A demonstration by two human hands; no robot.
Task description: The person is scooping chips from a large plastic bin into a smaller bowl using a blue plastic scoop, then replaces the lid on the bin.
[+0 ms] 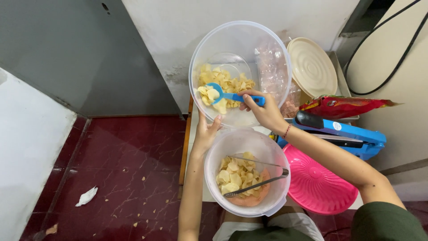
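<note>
My right hand [263,111] grips the handle of a blue scoop [223,93] loaded with pale yellow chips, inside a large clear plastic tub [267,40] tilted toward me. My left hand [206,134] holds the tub's lower rim from beneath. Loose chips [227,82] lie piled in the tub's bottom. Just below sits a smaller clear bucket [218,147] holding more chips [236,174] over an orange-pink base, with a metal wire handle [256,184] lying across it.
A blue heat sealer [343,131] lies at right, with a red and yellow snack bag [343,106] above it and a pink round lid [318,178] below. A cream lid [312,67] leans at the wall. Crumbs and a white paper scrap [87,195] lie on the red floor.
</note>
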